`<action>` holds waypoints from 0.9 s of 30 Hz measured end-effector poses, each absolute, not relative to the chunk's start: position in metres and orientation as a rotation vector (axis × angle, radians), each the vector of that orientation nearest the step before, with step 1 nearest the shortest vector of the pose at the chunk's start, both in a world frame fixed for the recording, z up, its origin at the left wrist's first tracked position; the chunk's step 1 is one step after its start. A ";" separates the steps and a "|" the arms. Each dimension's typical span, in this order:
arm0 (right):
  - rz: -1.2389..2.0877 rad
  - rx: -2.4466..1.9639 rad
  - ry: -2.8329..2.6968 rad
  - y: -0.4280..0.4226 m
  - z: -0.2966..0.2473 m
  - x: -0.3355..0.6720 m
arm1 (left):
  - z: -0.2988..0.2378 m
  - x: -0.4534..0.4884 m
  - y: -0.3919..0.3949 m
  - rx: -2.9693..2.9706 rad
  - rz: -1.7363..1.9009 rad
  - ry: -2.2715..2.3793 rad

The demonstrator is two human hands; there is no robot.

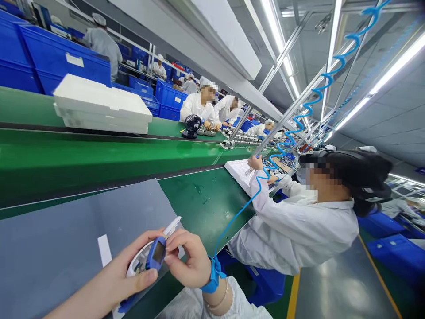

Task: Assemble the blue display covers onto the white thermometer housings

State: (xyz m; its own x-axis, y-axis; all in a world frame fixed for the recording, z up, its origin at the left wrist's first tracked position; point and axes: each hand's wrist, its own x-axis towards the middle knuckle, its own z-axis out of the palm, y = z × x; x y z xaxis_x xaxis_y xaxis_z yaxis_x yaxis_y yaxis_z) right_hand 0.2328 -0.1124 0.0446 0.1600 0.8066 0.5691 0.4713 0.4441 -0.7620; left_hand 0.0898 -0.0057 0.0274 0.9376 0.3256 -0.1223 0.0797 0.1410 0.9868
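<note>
My left hand is wrapped around a small white device with a blue-framed screen part on its top. My right hand pinches that blue part from the right, fingers closed; a white strip sticks up just behind it. A blue wrist strap circles my right wrist, and its coiled blue cord runs up and away. Both hands hover over the near edge of a grey mat on the green bench.
A green conveyor crosses the view, carrying stacked white trays. A co-worker in a white coat sits close on my right at a white tray. More people, a small black fan and blue crates lie beyond.
</note>
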 end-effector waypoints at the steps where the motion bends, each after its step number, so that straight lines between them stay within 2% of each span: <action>1: 0.362 -1.173 -1.455 -0.113 0.042 0.233 | 0.025 0.089 -0.005 1.445 0.185 0.342; 5: 0.488 -1.194 -1.178 -0.113 0.031 0.231 | 0.020 0.089 -0.005 1.597 0.206 0.367; 9: 1.023 -1.104 -0.840 -0.107 0.020 0.229 | 0.022 0.091 -0.011 1.807 0.358 0.468; 11: 1.180 -1.078 -0.732 -0.104 0.017 0.229 | 0.024 0.093 -0.014 1.843 0.418 0.521; 27: 1.310 -0.993 -0.692 -0.099 0.013 0.228 | 0.033 0.099 -0.009 1.915 0.444 0.440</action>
State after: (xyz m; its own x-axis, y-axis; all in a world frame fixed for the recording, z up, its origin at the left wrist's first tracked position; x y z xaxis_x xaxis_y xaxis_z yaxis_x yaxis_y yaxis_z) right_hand 0.2280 -0.0993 0.0128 0.1642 0.9796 -0.1162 -0.4563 -0.0290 -0.8894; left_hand 0.0987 -0.0089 0.0327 0.8625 0.4957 0.1020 0.0977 -0.3609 0.9275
